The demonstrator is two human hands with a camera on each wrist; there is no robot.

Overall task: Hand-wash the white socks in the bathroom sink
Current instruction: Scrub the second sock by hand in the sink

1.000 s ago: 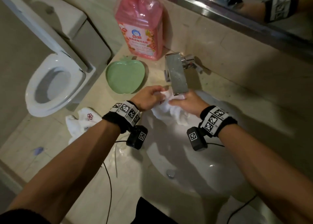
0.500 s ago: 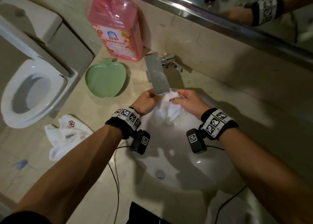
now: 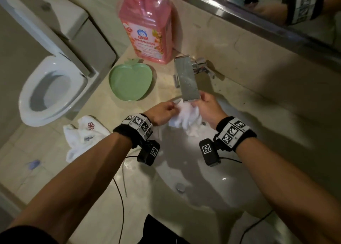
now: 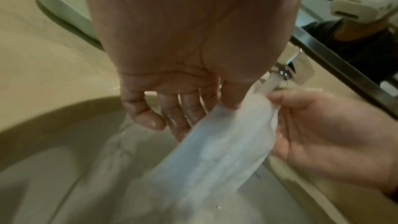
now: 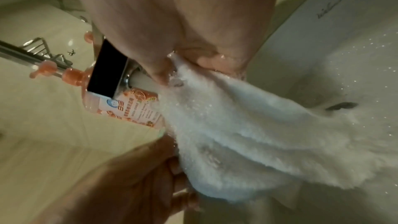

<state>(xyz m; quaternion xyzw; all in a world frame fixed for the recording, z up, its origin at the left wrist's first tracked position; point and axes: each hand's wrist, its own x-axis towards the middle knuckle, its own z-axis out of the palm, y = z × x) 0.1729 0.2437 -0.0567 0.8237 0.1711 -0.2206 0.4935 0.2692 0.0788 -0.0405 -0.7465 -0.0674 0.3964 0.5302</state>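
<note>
White wet terry sock [image 3: 185,118] now spread wider than half a second ago, held under the flat chrome faucet spout [image 3: 188,81] over the white basin [image 3: 230,186]. Gripped by left hand [image 3: 163,112] and right hand [image 3: 208,108], fingers pinching opposite edges. Rinsing judged underway. Second white sock [image 3: 83,135] waits on the surface, left of the spout.

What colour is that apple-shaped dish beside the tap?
Pale green, plain with no pattern: the apple-shaped dish shows best in the head view.
</note>
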